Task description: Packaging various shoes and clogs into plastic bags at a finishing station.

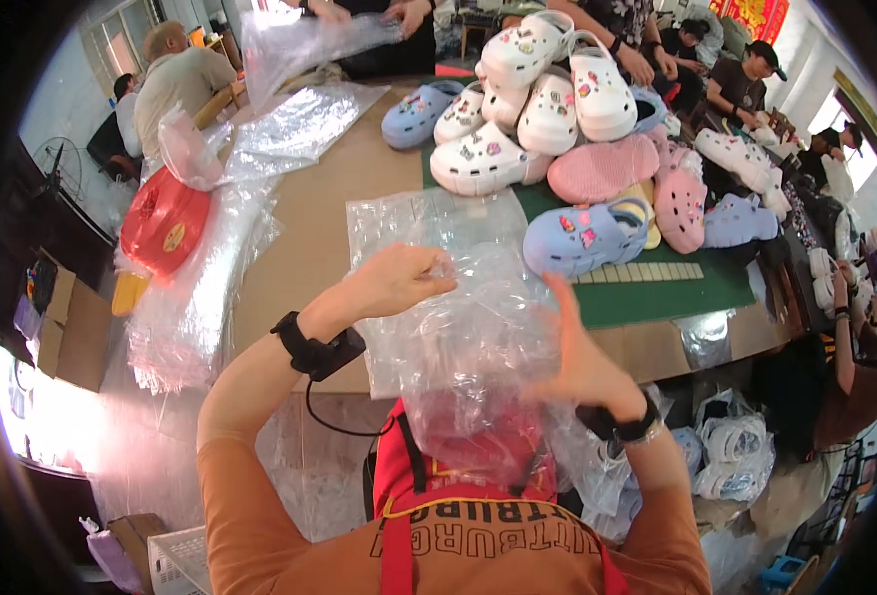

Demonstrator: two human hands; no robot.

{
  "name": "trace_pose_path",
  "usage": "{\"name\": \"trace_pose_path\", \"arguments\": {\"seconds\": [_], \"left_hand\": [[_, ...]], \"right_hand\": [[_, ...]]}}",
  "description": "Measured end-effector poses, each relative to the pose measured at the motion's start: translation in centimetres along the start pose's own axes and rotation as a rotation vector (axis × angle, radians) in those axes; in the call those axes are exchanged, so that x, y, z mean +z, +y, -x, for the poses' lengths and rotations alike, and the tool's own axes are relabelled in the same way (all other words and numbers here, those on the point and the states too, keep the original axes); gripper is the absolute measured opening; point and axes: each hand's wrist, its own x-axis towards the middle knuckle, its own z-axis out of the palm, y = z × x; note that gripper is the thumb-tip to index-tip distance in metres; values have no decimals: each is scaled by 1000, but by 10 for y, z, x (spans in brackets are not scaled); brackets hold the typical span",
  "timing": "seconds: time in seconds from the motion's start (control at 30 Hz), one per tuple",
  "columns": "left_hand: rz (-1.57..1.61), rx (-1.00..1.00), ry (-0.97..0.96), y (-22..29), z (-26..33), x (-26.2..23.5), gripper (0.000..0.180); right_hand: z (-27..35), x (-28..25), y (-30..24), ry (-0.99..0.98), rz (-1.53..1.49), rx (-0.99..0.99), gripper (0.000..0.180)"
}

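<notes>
Bending its fingers in toward the thumb, the left hand (pixel 399 283) is nearly closed, its fingertips pinched on the upper part of a crumpled, clear plastic bag (pixel 473 342). The bag lies at the near edge of a broad brown tabletop (pixel 305 218), between the two hands, its lower end hanging over the edge in front of a bright red apron (pixel 399 466). Across from it, the right hand (pixel 587 352) is spread open at the bag's right side, thumb well apart from the fingers; whether any film is caught in it, I cannot tell. Just beyond the right hand, a pale blue foam clog with colourful charms (pixel 572 238) rests near a flat green mat (pixel 617 302). Behind that clog rises a heap of footwear: white foam clogs with small charms (pixel 478 159) stacked on one another, a pink clog turned to show its ribbed sole (pixel 602 171), and another pink clog (pixel 679 203) standing tilted to the right. At the table's left side lies a long pile of clear plastic sleeves (pixel 181 317), with a glossy red roll (pixel 164 223) on it. Beyond the far edge, another person's hands (pixel 409 15) grip a clear sheet of film (pixel 295 55).
</notes>
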Motion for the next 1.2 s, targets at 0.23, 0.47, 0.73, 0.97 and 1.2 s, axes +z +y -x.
{"name": "trace_pose_path", "arguments": {"seconds": [0.23,0.47,0.73,0.97,1.2], "left_hand": [[-34,-56,245,-33,-37,-33,28],[-834,237,766,-26,-92,20,41],[-95,180,306,-18,-163,-22,36],[-643,183,503,15,-286,-121,33],[-849,223,573,20,-412,-117,39]], "right_hand": [[41,12,23,-440,408,84,64],[-2,6,76,54,-504,563,56],[18,0,82,15,808,20,49],[51,-17,104,62,766,-26,44],[52,-20,118,97,619,-3,40]]}}
